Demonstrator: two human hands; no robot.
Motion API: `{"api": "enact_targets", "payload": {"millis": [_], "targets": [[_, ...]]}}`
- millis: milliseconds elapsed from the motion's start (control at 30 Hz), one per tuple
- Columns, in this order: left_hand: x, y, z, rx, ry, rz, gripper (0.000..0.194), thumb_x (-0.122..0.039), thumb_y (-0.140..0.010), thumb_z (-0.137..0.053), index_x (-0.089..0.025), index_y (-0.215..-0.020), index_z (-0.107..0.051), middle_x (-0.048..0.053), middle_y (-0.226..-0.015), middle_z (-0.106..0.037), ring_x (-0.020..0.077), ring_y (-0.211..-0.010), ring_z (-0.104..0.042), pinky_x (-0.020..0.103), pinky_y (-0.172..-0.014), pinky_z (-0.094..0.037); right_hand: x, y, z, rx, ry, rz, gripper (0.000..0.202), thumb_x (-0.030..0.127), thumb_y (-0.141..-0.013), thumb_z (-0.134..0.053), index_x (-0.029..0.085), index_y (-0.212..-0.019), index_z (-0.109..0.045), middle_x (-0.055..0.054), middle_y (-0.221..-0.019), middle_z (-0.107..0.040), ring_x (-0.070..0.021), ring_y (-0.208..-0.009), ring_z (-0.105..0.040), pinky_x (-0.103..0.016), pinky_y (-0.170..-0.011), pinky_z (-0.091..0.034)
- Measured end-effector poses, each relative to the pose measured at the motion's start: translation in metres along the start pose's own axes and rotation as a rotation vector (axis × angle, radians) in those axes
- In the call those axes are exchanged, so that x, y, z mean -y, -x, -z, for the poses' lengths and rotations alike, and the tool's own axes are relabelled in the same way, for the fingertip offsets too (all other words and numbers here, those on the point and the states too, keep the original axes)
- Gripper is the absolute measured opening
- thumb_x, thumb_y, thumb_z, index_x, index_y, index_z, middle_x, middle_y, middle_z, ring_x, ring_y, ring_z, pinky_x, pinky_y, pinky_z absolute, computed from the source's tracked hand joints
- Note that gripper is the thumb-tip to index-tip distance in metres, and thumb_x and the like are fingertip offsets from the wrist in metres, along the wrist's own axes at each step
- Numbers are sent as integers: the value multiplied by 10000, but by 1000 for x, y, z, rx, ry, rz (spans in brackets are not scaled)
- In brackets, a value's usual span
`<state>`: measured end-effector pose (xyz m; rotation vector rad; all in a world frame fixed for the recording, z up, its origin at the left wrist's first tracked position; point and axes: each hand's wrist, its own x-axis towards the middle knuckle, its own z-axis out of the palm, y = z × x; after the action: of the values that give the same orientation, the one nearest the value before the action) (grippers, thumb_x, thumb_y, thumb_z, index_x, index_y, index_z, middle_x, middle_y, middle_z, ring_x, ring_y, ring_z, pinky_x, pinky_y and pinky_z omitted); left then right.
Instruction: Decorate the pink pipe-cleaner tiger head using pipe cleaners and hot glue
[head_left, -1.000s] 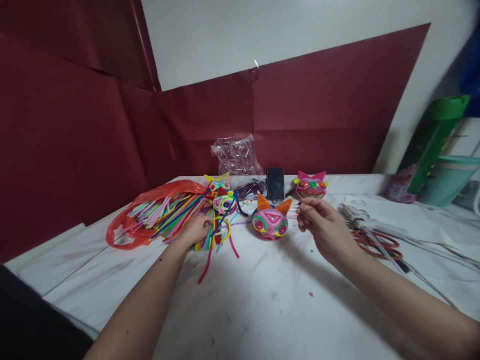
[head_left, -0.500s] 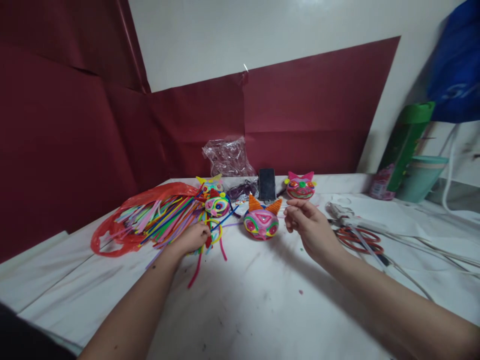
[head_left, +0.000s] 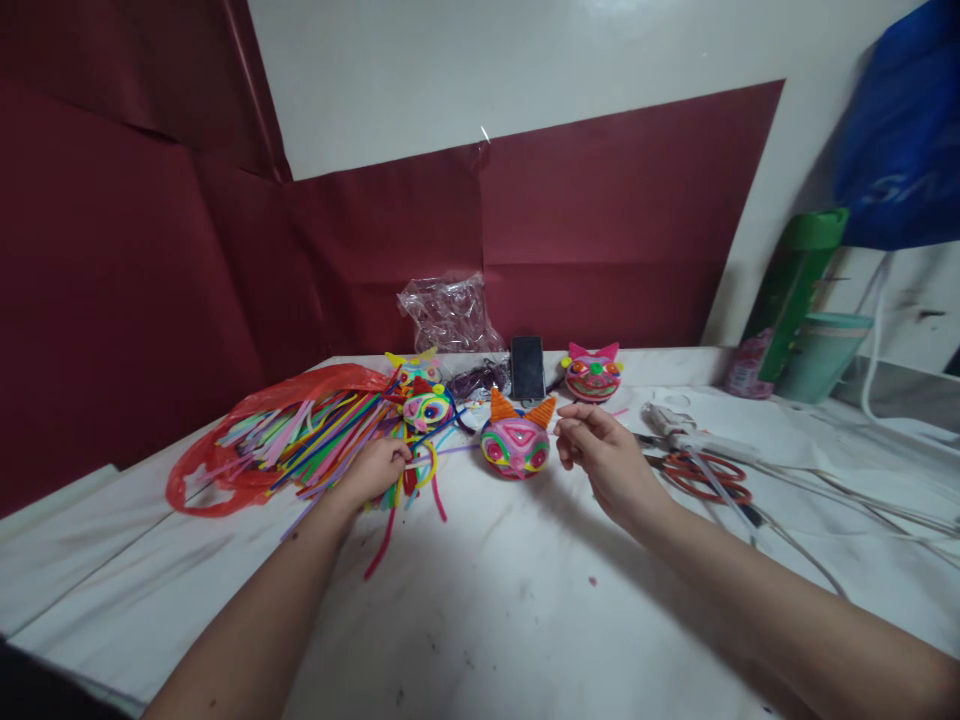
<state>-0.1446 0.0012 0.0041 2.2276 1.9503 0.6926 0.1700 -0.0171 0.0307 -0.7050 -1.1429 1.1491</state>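
Note:
My left hand point(head_left: 377, 470) is closed in a pinch at the right edge of a heap of coloured pipe cleaners point(head_left: 330, 445). A pale pipe cleaner shows at its fingertips. Beside it lies a small striped animal head point(head_left: 429, 408) with a blue eye. In the middle stands a pink animal head point(head_left: 516, 447) with orange pipe-cleaner ears. My right hand point(head_left: 600, 455) hovers just right of this head, fingers curled and thumb near forefinger. Whatever it pinches, if anything, is too small to make out.
A red plastic bag point(head_left: 184, 485) lies under the pipe cleaners. Behind are a yellow-eared head point(head_left: 416, 370), a phone point(head_left: 528, 368), clear plastic point(head_left: 450, 312) and a pink-eared head point(head_left: 592, 374). On the right are orange-handled scissors point(head_left: 705, 478), cables point(head_left: 817, 475) and a green cup point(head_left: 825, 355).
The view has shifted slightly, moving everything a little left. My left hand has moved up a little among the pipe cleaners, off the blue one's end. My right hand keeps its pose.

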Motion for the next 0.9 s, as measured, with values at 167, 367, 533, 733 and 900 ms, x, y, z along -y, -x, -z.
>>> {"api": "enact_targets", "payload": {"millis": [167, 367, 533, 733, 900], "targets": [[3, 2, -3, 65, 48, 71, 184, -154, -654, -478, -191, -634, -658, -19, -538, -607, 113, -480, -514, 213, -490, -343, -1, 0, 0, 8, 10, -13, 225, 307, -673, -665, 183, -813, -541, 43, -619, -538, -78, -457, -453, -226, -430, -357], [4, -1, -1, 22, 156, 137, 129, -186, -633, -526, -174, -634, -655, -11, -594, -626, 120, -555, -533, 205, -514, -354, 0, 2, -1, 8, 16, -42, 259, 325, -653, -673, 179, -820, -540, 43, -610, -540, -80, -459, -455, -223, -434, -354], [14, -1, 7, -34, 275, 245, 135, -222, -653, -516, -151, -646, -630, -19, -513, -564, 111, -485, -482, 204, -463, -323, 1, 5, -2, 17, 32, -54, 263, 340, -652, -678, 181, -810, -541, 40, -601, -541, -84, -460, -452, -228, -438, -352], [18, 3, 11, 41, 473, 293, 134, -277, -612, -585, -144, -616, -600, -67, -405, -456, 80, -380, -388, 199, -411, -272, -1, 5, -2, 21, 26, -59, 248, 325, -650, -686, 185, -805, -552, 33, -622, -545, -88, -465, -449, -233, -436, -350], [10, 4, 14, 113, 705, 230, 177, -274, -561, -663, -133, -655, -614, -52, -441, -492, 74, -388, -416, 198, -413, -295, -3, 5, 0, 40, 36, -47, 212, 307, -672, -676, 181, -795, -558, 32, -628, -542, -82, -475, -451, -226, -443, -353]]}}
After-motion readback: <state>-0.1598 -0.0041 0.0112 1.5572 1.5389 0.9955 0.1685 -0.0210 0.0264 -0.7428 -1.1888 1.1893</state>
